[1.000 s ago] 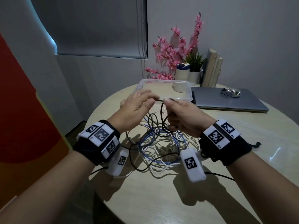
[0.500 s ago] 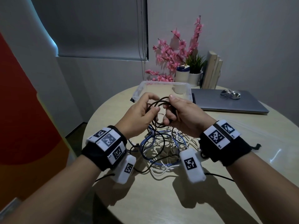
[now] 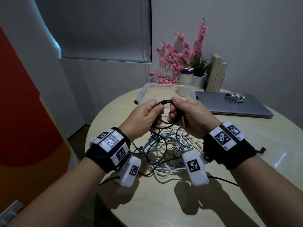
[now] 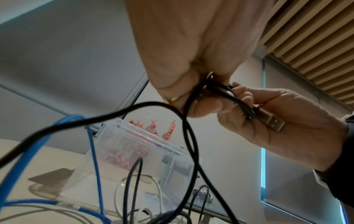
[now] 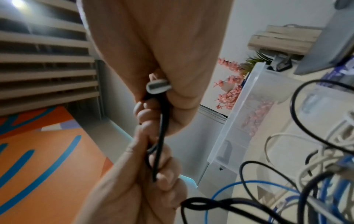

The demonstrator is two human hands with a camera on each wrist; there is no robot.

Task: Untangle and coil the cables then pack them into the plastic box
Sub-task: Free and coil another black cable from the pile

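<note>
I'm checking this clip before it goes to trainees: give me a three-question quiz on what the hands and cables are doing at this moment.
1. True or false: the black cable already lies inside the plastic box.
2. Which hand has the cable's USB plug against its palm? A) left hand B) right hand C) neither
3. Fill in: besides black, the tangle on the table holds white cables and a ____ cable.

Key
1. False: both hands hold it in loops above the table, in front of the box.
2. B: the left wrist view shows it there.
3. Blue.
</note>
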